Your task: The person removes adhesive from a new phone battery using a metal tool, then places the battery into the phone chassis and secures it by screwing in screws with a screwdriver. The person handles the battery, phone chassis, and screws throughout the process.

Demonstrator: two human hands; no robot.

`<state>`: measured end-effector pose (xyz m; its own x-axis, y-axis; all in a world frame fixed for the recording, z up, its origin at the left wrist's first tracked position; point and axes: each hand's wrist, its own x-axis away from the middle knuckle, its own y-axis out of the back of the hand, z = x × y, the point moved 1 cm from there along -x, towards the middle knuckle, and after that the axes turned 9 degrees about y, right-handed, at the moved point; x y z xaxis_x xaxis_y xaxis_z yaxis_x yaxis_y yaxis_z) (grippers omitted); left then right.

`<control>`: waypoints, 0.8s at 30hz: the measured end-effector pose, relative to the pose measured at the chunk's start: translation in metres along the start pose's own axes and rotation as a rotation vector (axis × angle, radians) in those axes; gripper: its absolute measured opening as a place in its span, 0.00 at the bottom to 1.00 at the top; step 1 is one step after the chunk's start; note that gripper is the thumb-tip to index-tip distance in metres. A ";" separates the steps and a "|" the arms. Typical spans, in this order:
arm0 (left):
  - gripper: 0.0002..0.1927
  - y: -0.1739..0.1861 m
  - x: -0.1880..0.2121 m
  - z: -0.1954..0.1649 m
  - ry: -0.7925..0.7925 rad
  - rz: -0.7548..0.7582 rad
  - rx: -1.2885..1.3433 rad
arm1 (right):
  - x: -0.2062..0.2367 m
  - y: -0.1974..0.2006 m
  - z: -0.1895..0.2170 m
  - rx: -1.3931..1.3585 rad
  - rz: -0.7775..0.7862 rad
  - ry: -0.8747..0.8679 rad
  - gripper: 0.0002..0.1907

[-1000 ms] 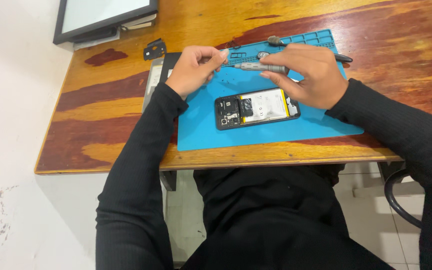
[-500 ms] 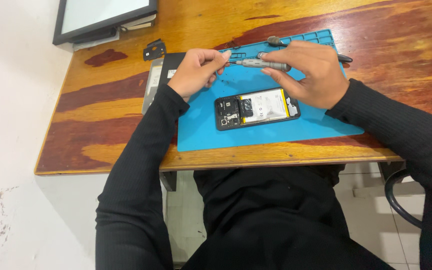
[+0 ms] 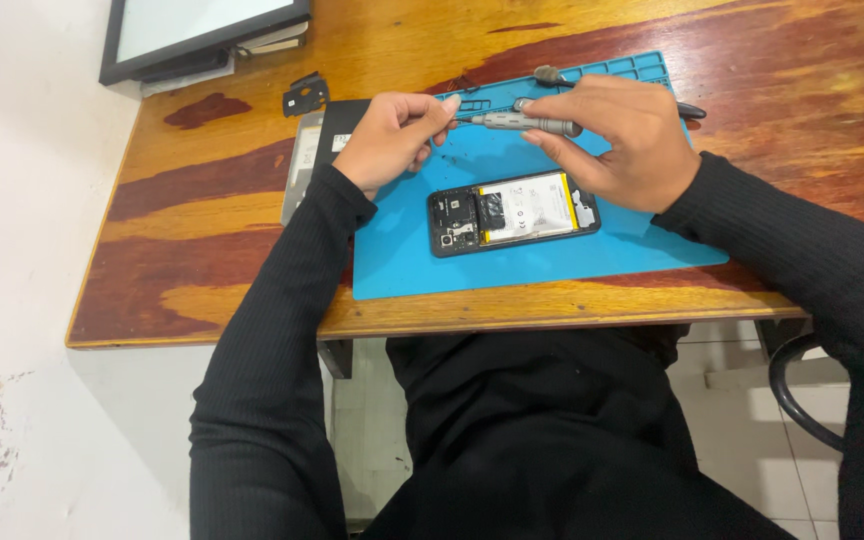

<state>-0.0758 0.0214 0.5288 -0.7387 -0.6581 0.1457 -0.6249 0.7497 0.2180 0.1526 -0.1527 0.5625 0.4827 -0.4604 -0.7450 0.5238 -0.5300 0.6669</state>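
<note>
Screwdriver, slim grey metal, gripped by right hand; left hand pinches its tip, where a bit could drop.

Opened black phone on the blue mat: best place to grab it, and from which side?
Grip the opened black phone by its two long edges, coming straight down from above. It lies flat, back cover off, white battery and circuit parts facing up, so fingers should probably stay off that face. The blue silicone mat around it is bare along the near edge; both hands, left and right, are occupied behind it.
</note>
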 end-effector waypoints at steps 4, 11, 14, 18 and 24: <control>0.19 0.000 0.001 -0.001 0.001 -0.013 -0.034 | -0.001 -0.001 0.000 0.010 0.013 -0.015 0.15; 0.20 -0.002 -0.001 0.004 -0.016 0.024 -0.047 | 0.000 0.001 0.001 0.008 0.018 0.000 0.15; 0.21 -0.001 -0.003 0.008 -0.037 0.050 -0.039 | 0.001 0.001 0.000 0.015 0.018 -0.015 0.14; 0.22 -0.001 -0.006 0.010 -0.055 0.048 -0.062 | 0.002 0.001 0.000 -0.018 -0.004 0.002 0.14; 0.22 -0.002 -0.006 0.013 -0.059 0.080 -0.042 | 0.003 0.002 0.000 0.021 0.037 -0.002 0.15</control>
<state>-0.0730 0.0249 0.5147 -0.8004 -0.5897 0.1076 -0.5527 0.7955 0.2483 0.1548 -0.1550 0.5613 0.5000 -0.4818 -0.7196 0.4906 -0.5271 0.6939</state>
